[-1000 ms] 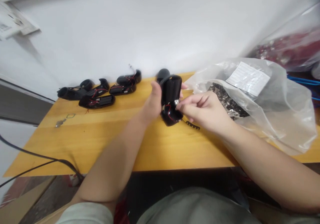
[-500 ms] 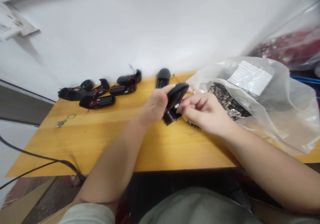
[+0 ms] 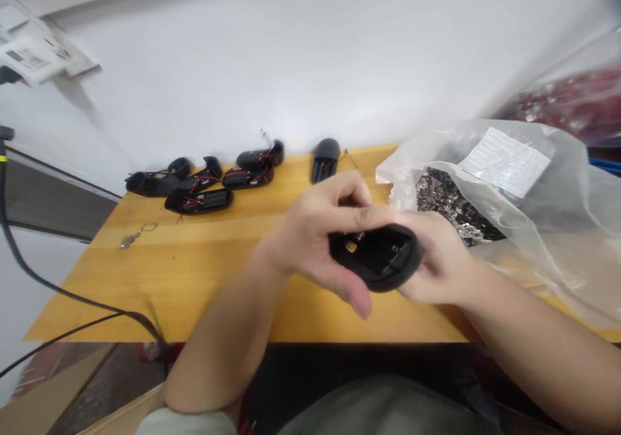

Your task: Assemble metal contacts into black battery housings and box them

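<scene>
A black hollow housing (image 3: 381,260) is held above the front part of the wooden table, its open side facing me. Small metal parts and a yellow spot show inside it. My left hand (image 3: 325,234) grips its left end, with the thumb below and the fingers over the top. Around its right end is my right hand (image 3: 431,254), whose fingers are mostly hidden behind the housing. Another black housing (image 3: 325,160) with slots stands by the wall behind my hands.
Several black housings with red wires (image 3: 198,200) lie at the back left of the table (image 3: 194,293). Small metal pieces (image 3: 129,241) are near its left edge. An open plastic bag (image 3: 557,228) of metal parts lies at the right. Black cables (image 3: 63,286) hang at the left.
The housing has been turned so its open side faces me, and it is lower and further right. My right hand has moved from a pinch at its side to holding its right end.
</scene>
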Available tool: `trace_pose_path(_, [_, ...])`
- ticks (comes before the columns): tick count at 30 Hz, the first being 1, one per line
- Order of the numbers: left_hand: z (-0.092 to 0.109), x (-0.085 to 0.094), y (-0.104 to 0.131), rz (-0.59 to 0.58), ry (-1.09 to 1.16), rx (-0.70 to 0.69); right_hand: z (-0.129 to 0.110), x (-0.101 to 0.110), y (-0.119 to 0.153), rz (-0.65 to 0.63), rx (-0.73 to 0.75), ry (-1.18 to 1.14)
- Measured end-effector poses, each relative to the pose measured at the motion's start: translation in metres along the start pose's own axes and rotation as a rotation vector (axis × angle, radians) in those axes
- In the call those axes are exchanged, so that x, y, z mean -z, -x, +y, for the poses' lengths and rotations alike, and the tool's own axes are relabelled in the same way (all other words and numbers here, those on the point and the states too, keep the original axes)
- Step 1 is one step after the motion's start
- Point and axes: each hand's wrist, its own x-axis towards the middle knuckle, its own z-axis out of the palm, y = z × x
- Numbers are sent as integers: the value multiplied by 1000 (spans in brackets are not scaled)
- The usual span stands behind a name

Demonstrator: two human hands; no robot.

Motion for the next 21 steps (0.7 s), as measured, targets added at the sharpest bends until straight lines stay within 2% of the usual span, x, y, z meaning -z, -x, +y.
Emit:
trace_pose_path(6, [6, -2, 1, 22, 34, 63, -8, 2, -3, -59, -56, -97])
trace_pose_path(10, [12, -4, 0, 62, 78, 70, -10, -1, -5, 27, -17, -203])
trace_pose_path(12, [13, -4, -2, 60, 71, 72, -10, -3, -4, 40, -42, -238])
trace_pose_path(17, [11, -6, -4, 43, 71, 28, -9, -5, -2, 32, -63, -209])
trace_pose_path(21, [6, -11, 1, 106, 92, 10, -7, -11, 2, 88, -32, -121])
